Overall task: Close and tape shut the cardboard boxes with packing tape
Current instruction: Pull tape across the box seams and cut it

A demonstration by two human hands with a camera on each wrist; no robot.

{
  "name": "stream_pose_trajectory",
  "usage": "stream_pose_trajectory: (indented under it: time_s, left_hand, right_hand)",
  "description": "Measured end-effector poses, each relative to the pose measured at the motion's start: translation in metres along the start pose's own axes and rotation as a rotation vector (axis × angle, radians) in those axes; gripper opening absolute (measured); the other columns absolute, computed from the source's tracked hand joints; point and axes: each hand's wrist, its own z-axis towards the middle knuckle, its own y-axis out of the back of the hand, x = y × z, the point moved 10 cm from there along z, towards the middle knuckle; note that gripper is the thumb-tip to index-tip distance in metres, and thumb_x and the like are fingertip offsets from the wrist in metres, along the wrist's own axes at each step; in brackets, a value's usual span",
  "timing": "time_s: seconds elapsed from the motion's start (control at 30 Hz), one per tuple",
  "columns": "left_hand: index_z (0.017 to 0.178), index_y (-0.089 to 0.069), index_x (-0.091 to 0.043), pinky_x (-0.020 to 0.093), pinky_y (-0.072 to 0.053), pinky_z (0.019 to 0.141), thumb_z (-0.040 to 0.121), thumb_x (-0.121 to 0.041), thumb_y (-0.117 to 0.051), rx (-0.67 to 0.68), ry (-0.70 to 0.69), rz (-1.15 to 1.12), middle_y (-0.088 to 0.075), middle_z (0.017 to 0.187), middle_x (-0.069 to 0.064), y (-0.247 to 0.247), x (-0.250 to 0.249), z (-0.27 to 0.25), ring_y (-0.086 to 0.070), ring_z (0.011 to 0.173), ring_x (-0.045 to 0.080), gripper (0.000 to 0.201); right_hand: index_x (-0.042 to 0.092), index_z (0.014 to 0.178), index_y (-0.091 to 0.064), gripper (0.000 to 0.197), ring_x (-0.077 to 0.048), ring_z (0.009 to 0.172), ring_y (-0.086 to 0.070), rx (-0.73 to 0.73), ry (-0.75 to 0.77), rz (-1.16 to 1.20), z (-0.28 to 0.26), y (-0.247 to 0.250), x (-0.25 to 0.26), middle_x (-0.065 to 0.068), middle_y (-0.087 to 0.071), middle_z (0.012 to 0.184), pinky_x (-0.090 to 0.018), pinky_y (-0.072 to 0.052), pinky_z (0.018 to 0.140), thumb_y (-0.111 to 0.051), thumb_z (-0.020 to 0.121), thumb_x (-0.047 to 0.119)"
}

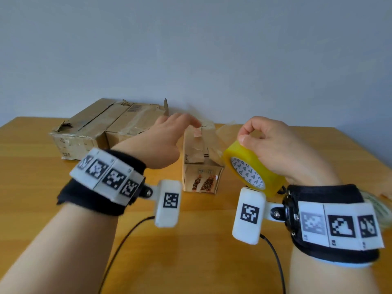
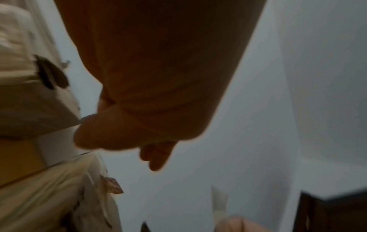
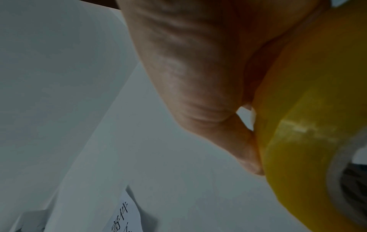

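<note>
A small worn cardboard box (image 1: 201,166) stands mid-table with its top flaps down and old tape along the seam. My left hand (image 1: 176,132) reaches over it with fingers stretched to the far end of its top; the motion blurs them. The left wrist view shows that hand (image 2: 139,109) with relaxed fingers above the small box (image 2: 49,196). My right hand (image 1: 267,141) grips a yellow tape roll (image 1: 250,170) just right of the box, thumb on its outer face. A clear strip of tape (image 1: 224,129) seems to run from the roll toward the box top. The right wrist view shows the roll (image 3: 307,125).
Two larger battered cardboard boxes (image 1: 84,132) (image 1: 131,122) lie side by side at the back left against the wall. The wooden table (image 1: 191,251) has bare room in front. Two black cables (image 1: 118,251) trail from the wrist cameras. A pale object (image 1: 381,209) sits at the right edge.
</note>
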Motion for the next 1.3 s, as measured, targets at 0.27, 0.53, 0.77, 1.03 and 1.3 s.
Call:
stream_pose_trajectory:
  time_s: [0.27,0.53,0.77,1.03,1.3]
  left_hand:
    - [0.155,0.004,-0.043,0.047,0.001,0.122,0.094,-0.016,-0.052,0.435,-0.239,0.615,-0.003,0.166,-0.009,-0.041,-0.047,0.039,0.013,0.151,0.013,0.087]
    - [0.152,0.000,-0.050,0.052,-0.001,0.123,0.087,-0.004,-0.057,0.565,-0.226,0.743,0.003,0.164,-0.019,-0.045,-0.020,0.045,0.017,0.150,0.013,0.098]
    - [0.146,-0.007,-0.057,0.050,-0.015,0.121,0.081,-0.041,-0.076,0.503,-0.233,0.478,-0.030,0.156,-0.013,-0.047,-0.029,0.039,-0.026,0.145,0.016,0.096]
    - [0.122,-0.032,-0.059,0.045,-0.026,0.114,0.083,-0.033,-0.075,0.414,-0.252,0.333,-0.039,0.140,-0.017,-0.045,-0.035,0.026,-0.044,0.125,0.020,0.064]
    - [0.123,-0.036,-0.062,0.044,-0.017,0.118,0.087,-0.034,-0.071,0.404,-0.247,0.329,-0.026,0.151,-0.020,-0.046,-0.035,0.022,-0.028,0.139,0.021,0.057]
  right_hand:
    - [0.033,0.089,-0.065,0.014,-0.032,0.083,-0.070,0.000,-0.026,0.087,-0.003,0.007,-0.006,0.004,-0.070,0.089,-0.055,-0.061,0.075,-0.058,0.101,0.035]
    - [0.031,0.089,-0.065,0.014,-0.017,0.086,-0.064,0.002,-0.032,0.103,-0.002,0.010,-0.013,0.012,-0.065,0.096,-0.042,-0.057,0.077,-0.058,0.102,0.034]
    - [0.031,0.089,-0.064,0.014,-0.018,0.088,-0.065,-0.030,-0.017,0.118,-0.002,0.016,-0.013,0.011,-0.064,0.094,-0.041,-0.057,0.079,-0.058,0.102,0.033]
    - [0.029,0.089,-0.064,0.013,-0.010,0.075,-0.055,-0.054,0.016,0.097,0.003,0.015,-0.014,0.013,-0.057,0.083,-0.032,-0.042,0.066,-0.060,0.100,0.033]
    - [0.029,0.088,-0.065,0.013,-0.009,0.080,-0.055,-0.062,0.020,0.102,0.005,0.015,-0.016,0.014,-0.058,0.087,-0.032,-0.042,0.070,-0.061,0.100,0.033]
